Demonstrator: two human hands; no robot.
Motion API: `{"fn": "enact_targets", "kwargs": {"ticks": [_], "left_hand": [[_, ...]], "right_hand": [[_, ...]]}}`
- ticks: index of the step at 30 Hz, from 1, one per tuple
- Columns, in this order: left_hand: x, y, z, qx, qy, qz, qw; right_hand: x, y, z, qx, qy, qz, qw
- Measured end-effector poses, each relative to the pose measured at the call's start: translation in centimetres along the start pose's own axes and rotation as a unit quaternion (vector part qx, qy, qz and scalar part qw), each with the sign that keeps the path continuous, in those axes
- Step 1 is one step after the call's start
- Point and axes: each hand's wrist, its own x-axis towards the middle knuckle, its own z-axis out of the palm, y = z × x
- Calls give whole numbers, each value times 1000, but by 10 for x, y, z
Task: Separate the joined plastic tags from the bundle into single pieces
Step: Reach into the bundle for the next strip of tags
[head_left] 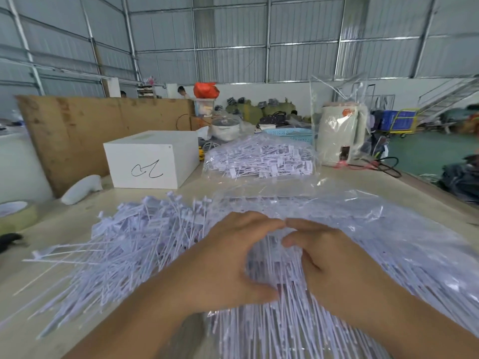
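— Now, what is gripped? 
— A bundle of joined tags (282, 281), still inside its clear bag (388, 229) at the table's near edge, is pinched by the left hand (228, 257) and the right hand (334, 260), fingertips meeting. 
— And the risk? 
— Stems could be snapped if too many are pulled together; singles could be scattered onto the loose pile (124, 244).

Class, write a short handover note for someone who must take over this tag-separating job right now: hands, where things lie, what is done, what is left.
Left hand and right hand: both pinch joined tags from the bundle, fingertips meeting.
Bundle lies in its opened clear bag, directly in front.
Done: a loose pile of tags on the table, left of the hands.
Left: most of this bundle, and probably the full bag behind.
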Motion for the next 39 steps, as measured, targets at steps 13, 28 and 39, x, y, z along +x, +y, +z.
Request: {"fn": "enact_targets", "kwargs": {"ticks": [13, 28, 39], "left_hand": [[0, -25, -13, -57, 210, -133, 967], [4, -23, 8, 6, 163, -110, 980], [15, -38, 18, 113, 189, -69, 973]], "right_hand": [[0, -7, 29, -102, -21, -17, 994], [6, -2, 26, -100, 17, 12, 995], [2, -10, -2, -20, 51, -47, 997]]}}
